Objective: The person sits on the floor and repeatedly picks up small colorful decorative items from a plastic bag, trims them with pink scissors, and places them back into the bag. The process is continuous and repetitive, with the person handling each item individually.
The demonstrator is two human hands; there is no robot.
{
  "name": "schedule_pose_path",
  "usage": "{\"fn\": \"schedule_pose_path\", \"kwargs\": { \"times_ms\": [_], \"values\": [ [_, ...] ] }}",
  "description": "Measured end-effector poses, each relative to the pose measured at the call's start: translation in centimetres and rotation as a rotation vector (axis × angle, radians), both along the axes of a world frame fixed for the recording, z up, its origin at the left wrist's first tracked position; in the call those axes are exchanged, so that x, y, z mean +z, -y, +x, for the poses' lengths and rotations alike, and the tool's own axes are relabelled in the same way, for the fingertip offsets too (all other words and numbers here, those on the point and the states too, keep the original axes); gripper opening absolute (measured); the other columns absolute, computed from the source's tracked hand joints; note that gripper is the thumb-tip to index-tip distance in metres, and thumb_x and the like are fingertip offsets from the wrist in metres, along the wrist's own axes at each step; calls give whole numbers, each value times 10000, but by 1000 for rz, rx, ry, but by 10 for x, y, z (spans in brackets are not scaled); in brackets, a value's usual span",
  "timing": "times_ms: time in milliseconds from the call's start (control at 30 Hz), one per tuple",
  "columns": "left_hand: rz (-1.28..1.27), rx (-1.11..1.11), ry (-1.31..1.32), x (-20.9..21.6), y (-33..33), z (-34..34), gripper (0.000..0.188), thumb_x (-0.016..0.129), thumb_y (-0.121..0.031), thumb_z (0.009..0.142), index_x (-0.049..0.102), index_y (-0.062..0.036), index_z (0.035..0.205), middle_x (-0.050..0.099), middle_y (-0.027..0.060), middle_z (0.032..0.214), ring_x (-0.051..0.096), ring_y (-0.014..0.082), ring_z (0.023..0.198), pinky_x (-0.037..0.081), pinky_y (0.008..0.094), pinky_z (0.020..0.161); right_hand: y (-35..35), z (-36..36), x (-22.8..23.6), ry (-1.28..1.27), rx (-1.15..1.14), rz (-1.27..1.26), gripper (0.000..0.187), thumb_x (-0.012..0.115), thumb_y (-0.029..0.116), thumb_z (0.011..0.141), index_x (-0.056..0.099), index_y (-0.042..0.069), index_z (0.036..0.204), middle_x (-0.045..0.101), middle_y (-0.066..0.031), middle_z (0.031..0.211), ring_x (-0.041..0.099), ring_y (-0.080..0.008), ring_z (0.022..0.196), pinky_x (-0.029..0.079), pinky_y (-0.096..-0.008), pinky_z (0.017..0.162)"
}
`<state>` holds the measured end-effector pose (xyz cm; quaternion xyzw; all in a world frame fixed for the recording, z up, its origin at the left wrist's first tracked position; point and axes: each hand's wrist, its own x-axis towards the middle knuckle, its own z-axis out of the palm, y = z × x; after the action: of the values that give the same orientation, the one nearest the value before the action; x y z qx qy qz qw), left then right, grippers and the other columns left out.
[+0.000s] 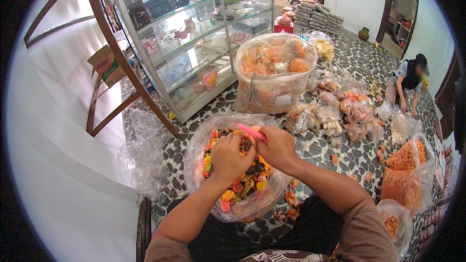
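a: where are your hands?

b: your left hand [228,157] is curled down into the clear plastic bag [204,140] of colourful snacks [242,184], fingers closed on a bunch of them. your right hand [277,148] is closed too, pinching a thin pink strip [251,132] just above the bag's mouth.

a: and around that?

b: the bag rests on the patterned floor [315,148] between your knees. beyond it stands a big bag of orange snacks [274,73], a glass display cabinet [194,34] to its left, and small filled packets [349,111] to the right.
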<state>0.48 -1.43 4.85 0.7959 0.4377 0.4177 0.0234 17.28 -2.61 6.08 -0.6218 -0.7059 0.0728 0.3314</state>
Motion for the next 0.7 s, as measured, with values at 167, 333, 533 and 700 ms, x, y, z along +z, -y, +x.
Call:
{"fn": "schedule_pose_path", "kwargs": {
  "times_ms": [167, 333, 533, 700],
  "values": [
    [63, 70, -121, -2, -3, -1, 245, 747, -273, 801, 708, -61, 920, 690, 98, 894, 650, 301, 842, 505, 427, 753, 1, -3, -2, 60, 55, 17, 155, 658, 163, 860, 641, 53, 968, 682, -176, 929, 671, -418, 865, 529, -525, 717],
    [206, 92, -253, -2, -4, -2, 163, 725, -232, 819, 724, -75, 863, 696, 69, 876, 658, 284, 839, 503, 420, 741, 0, -5, -8, 80, 55, 13, 189, 626, 186, 892, 620, 60, 1033, 679, -180, 931, 681, -430, 829, 535, -551, 693],
    [59, 42, -16, -2, -6, -9, 108, 715, -156, 858, 726, -49, 854, 686, 97, 835, 667, 290, 754, 510, 420, 694, -10, 7, -6, 2, -56, -51, 157, 657, 198, 924, 619, 47, 941, 670, -187, 871, 659, -433, 836, 496, -532, 699],
    [-115, 34, 248, -7, -7, -14, 119, 720, -118, 876, 713, -1, 852, 666, 137, 785, 660, 321, 700, 510, 409, 647, -16, 8, -13, -116, -50, -50, 220, 654, 238, 964, 614, 25, 930, 670, -209, 850, 656, -435, 825, 480, -510, 688]
  ]
}}
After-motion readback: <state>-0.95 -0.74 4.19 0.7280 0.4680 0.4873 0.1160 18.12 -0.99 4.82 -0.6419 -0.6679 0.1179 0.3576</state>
